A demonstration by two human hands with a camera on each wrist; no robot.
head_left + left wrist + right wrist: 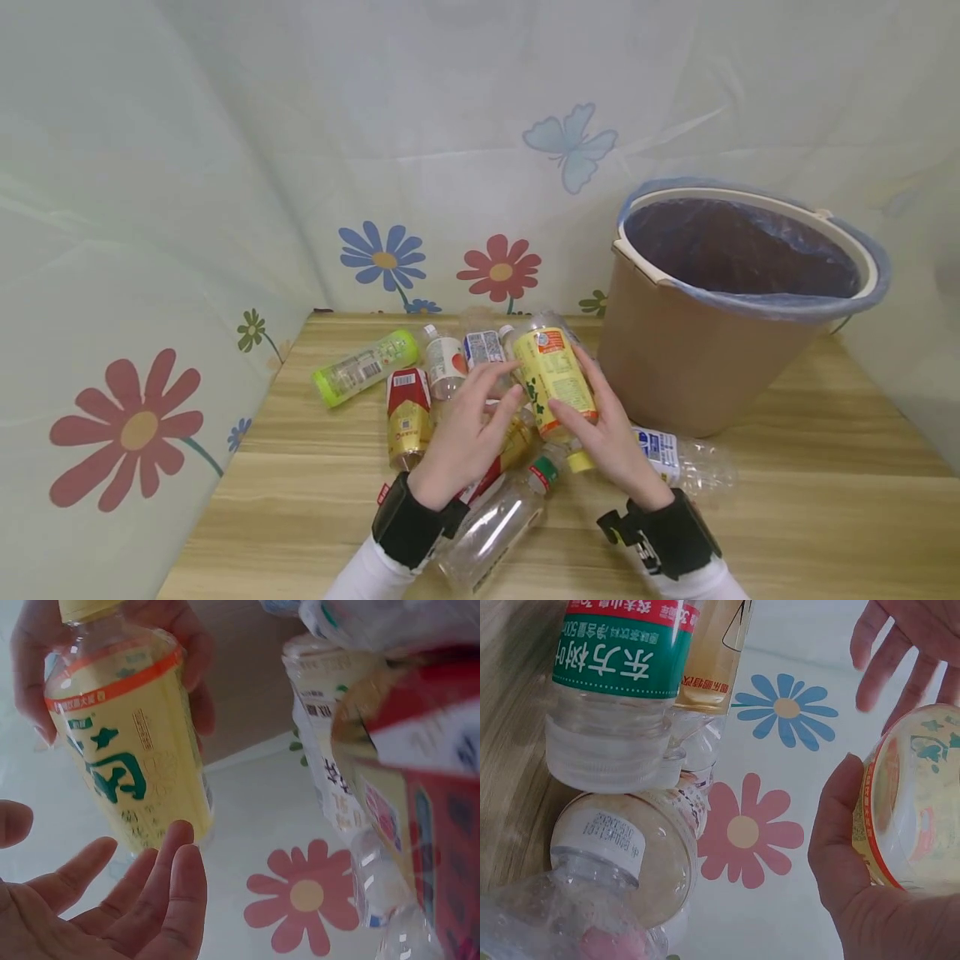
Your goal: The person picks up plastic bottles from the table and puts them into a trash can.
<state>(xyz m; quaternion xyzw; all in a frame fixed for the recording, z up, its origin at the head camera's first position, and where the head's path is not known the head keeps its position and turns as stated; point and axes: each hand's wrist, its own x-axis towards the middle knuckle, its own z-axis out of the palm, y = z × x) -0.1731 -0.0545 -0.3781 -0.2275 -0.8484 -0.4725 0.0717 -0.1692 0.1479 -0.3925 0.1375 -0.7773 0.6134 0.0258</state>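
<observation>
Right hand (611, 433) gripping yellow bottle (555, 379), bucket (675, 358) just beside

Your head camera is looking forward and down over the wooden table (750, 500) from above. Your left wrist camera is aiming up, very close, from under the yellow-labelled bottle (127, 742). Your right wrist camera is sitting low, seemingly beside it; all three are sharing that bottle.

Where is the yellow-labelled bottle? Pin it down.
In the head view, the yellow-labelled bottle is mid-table, gripped by the right hand, just left of the bucket.
</observation>
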